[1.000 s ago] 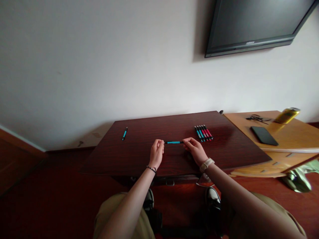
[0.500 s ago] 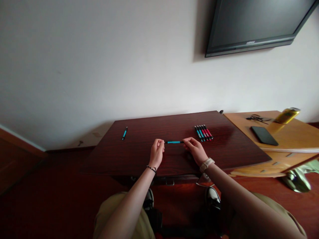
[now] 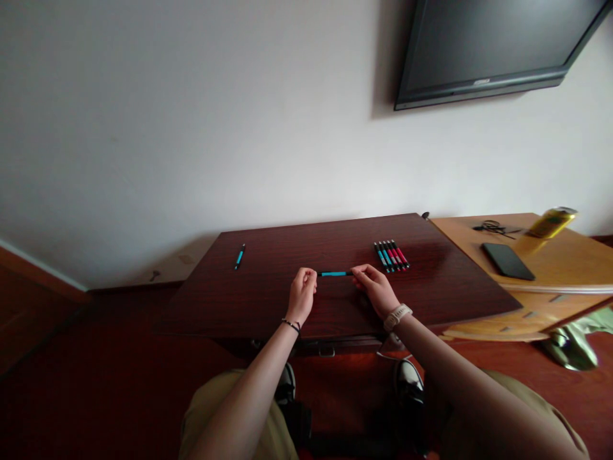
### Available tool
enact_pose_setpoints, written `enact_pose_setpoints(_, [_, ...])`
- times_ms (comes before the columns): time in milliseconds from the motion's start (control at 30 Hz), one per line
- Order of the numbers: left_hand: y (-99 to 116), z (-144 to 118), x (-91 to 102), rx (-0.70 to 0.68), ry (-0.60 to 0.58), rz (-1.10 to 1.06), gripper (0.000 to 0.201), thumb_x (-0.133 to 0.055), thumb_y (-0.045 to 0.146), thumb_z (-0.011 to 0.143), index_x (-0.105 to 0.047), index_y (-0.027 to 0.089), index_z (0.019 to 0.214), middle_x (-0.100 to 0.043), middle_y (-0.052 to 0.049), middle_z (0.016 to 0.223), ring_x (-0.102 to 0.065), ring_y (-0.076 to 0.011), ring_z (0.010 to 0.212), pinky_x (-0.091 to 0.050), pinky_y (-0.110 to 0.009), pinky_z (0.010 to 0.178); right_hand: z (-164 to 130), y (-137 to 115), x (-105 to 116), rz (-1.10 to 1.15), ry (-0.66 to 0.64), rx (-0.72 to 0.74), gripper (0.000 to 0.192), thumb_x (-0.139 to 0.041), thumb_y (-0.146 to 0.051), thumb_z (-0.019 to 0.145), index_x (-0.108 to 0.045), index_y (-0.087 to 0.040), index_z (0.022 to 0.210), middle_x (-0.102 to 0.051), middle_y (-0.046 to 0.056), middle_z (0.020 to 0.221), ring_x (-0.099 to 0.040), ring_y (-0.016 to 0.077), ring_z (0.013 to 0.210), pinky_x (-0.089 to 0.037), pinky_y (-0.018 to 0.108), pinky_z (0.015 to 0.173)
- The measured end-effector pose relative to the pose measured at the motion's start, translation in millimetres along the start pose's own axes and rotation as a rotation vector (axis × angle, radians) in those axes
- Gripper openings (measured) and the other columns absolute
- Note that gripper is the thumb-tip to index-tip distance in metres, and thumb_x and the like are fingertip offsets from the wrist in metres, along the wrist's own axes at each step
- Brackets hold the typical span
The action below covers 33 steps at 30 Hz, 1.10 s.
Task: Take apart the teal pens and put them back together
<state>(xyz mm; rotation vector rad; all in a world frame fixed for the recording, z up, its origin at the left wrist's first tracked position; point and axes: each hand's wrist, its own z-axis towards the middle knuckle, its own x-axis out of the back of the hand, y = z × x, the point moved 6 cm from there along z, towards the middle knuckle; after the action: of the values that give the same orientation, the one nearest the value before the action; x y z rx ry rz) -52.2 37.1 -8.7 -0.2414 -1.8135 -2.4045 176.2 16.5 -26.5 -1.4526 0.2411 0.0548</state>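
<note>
Both hands, left hand (image 3: 301,295) and right hand (image 3: 377,289), pinch opposite ends of a blue pen (image 3: 334,274) above the table (image 3: 249,300)

You're seeing one head view, looking forward and down from close above the dark table (image 3: 268,300), facing the far wall (image 3: 191,115), screen (image 3: 488,45) upper right.

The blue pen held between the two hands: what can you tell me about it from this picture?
The blue pen is slim, with a bright blue barrel and dark ends; the material looks like plastic. It lies level, crosswise to the viewer, just above the dark wooden table. The left hand pinches one end, the right hand the other. Whether it touches the table cannot be told.
</note>
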Motion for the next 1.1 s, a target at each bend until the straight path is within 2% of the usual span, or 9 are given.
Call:
enact_pose_setpoints(667, [-0.4, -0.1, -0.8, -0.001, 0.0, 0.02, 0.033, -0.052, 0.052, 0.102, -0.059, 0.021, 0.093, -0.057, 0.002, 0.071, -0.054, -0.0125, 0.062, -0.042, -0.025, 0.062, 0.4, 1.9, 0.1, 0.039, -0.011, -0.014, 0.038, -0.082, -0.059, 0.082, -0.071, -0.023, 0.092, -0.065, 0.0, 0.081, -0.054, 0.0152, 0.073, -0.043, 0.027, 0.066])
enact_pose_setpoints(1100, [-2.4, -0.3, -1.2, 0.0, -0.003, 0.033, 0.033, -0.051, 0.051, 0.103, -0.059, 0.02, 0.095, -0.056, 0.003, 0.07, -0.053, -0.0119, 0.063, -0.042, -0.024, 0.062, 1.2, 3.8, 0.3, 0.014, -0.011, -0.003, 0.042, -0.08, -0.063, 0.082, -0.071, -0.023, 0.093, -0.065, 0.001, 0.08, -0.055, 0.0164, 0.072, -0.044, 0.029, 0.066])
